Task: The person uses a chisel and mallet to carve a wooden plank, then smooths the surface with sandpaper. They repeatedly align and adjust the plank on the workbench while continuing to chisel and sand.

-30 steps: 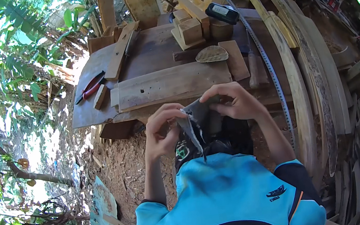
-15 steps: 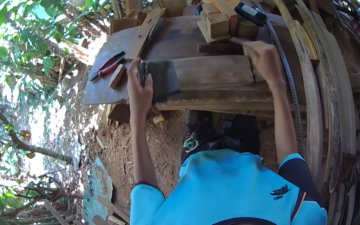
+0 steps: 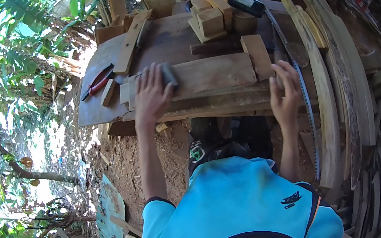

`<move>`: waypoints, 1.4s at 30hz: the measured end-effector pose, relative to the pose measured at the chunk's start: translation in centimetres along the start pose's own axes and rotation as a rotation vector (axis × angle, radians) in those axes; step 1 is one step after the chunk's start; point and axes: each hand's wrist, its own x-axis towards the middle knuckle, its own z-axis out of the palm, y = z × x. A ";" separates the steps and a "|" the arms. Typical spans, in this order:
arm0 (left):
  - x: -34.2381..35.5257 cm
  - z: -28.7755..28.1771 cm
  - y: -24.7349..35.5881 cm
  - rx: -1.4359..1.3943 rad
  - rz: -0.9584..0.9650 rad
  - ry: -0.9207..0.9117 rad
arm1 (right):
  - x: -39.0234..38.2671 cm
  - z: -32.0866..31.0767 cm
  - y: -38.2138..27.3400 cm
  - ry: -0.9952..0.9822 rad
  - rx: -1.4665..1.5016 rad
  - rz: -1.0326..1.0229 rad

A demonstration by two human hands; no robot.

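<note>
A wooden board (image 3: 213,73) lies across the worktable, with a small wood block (image 3: 257,56) set across its right end. My left hand (image 3: 149,94) rests on the board's left part, its fingers over a dark, flat block (image 3: 170,76) and its thumb at the near side. The block is partly hidden by the hand. Off the right end, my right hand (image 3: 284,90) is held with its fingers bent and apart, close to the end of a dark handle (image 3: 278,54). Nothing clear shows in its grasp.
Red-handled pliers (image 3: 98,82) and a wood offcut (image 3: 108,92) lie at the left. Behind are a plank (image 3: 132,43), stacked wood blocks (image 3: 210,20) and a black device (image 3: 246,4). A measuring tape (image 3: 307,110) hangs past the right edge, beside long wood strips (image 3: 315,74).
My left hand has lowered the dark block from a raised, tilted hold onto the board. My right hand has drawn nearer me and its fingers have loosened; the crosswise wood block now shows.
</note>
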 end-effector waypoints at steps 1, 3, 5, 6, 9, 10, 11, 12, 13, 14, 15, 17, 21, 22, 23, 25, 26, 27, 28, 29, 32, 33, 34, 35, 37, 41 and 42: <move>1.0 0.6 2.1 -0.029 0.048 0.008 | -0.6 0.3 -0.7 -0.008 0.062 0.022; 2.2 0.6 7.7 -0.157 0.179 0.000 | -1.3 1.2 -1.9 -0.002 0.161 0.034; 2.9 1.2 13.0 -0.200 0.333 0.096 | -1.8 1.7 -3.2 0.002 0.210 0.006; 3.2 1.9 15.1 -0.225 0.397 0.169 | -2.0 1.7 -3.6 0.002 0.222 -0.006; 2.3 2.1 15.1 -0.211 0.434 0.248 | -2.9 0.8 -2.9 0.010 0.200 -0.017; 2.0 1.9 13.9 -0.199 0.421 0.254 | -3.2 0.4 -2.2 0.011 0.190 0.018; 1.7 0.9 11.8 -0.254 0.349 0.192 | -3.6 -0.2 -1.6 0.013 0.183 0.054; 1.4 -0.1 8.9 -0.309 0.279 0.130 | -3.9 -0.8 -0.9 0.016 0.175 0.091; 0.8 -0.7 5.5 -0.297 0.123 0.100 | -4.1 -1.5 -0.5 0.006 0.099 0.071; 0.2 -0.9 1.9 -0.276 -0.032 0.069 | -4.2 -2.2 0.1 0.000 0.050 0.070; -0.7 -0.1 -2.0 -0.169 -0.105 0.122 | -4.5 -3.0 0.7 -0.009 0.007 0.073; -1.2 -0.2 -4.0 -0.037 -0.196 0.165 | -5.1 -3.4 1.5 0.000 -0.006 0.114; 0.9 0.1 1.2 -0.162 -0.138 0.055 | -5.6 -2.7 1.2 0.018 0.054 0.172; 1.8 0.3 3.6 -0.183 -0.046 0.043 | -5.5 -2.0 0.4 0.000 0.073 0.159; 2.9 0.8 6.8 -0.289 0.064 0.027 | -5.0 -1.4 -0.5 -0.028 0.130 0.103; 3.6 2.5 13.3 -0.334 0.242 0.293 | -2.8 0.6 -2.6 -0.087 0.260 -0.027; 3.9 3.7 15.5 -0.289 0.369 0.328 | -1.5 1.8 -3.9 -0.124 0.220 -0.059; 3.8 4.6 16.6 -0.244 0.495 0.360 | -0.1 2.9 -4.7 -0.161 0.179 -0.092; 3.7 4.3 16.3 -0.334 0.514 0.261 | 1.0 4.1 -4.2 -0.226 0.165 -0.030; 3.3 3.8 15.3 -0.425 0.533 0.160 | 1.6 6.0 -3.3 -0.290 0.150 0.033; 0.1 0.8 10.0 -0.354 0.444 0.157 | 1.1 7.6 -2.0 -0.407 -0.176 -0.003; -1.3 -0.3 6.9 -0.548 0.362 0.194 | 0.9 8.2 -1.8 -0.426 -0.321 -0.053; -2.8 0.0 3.2 -0.683 0.199 0.223 | 1.1 9.1 -1.6 -0.386 -0.397 0.009; -3.9 0.3 -1.2 -0.628 0.067 0.303 | 1.2 10.1 -1.8 -0.352 -0.458 0.067; -4.4 0.0 -6.5 -0.623 -0.278 0.580 | 2.1 11.4 -5.4 -0.423 -0.338 0.153; -3.1 5.0 -11.8 -0.498 -0.438 0.470 | 2.4 18.5 -14.3 -0.697 0.026 -0.359; -3.0 4.9 -12.8 -0.559 -0.435 0.329 | 2.8 19.3 -17.0 -0.833 0.078 -0.299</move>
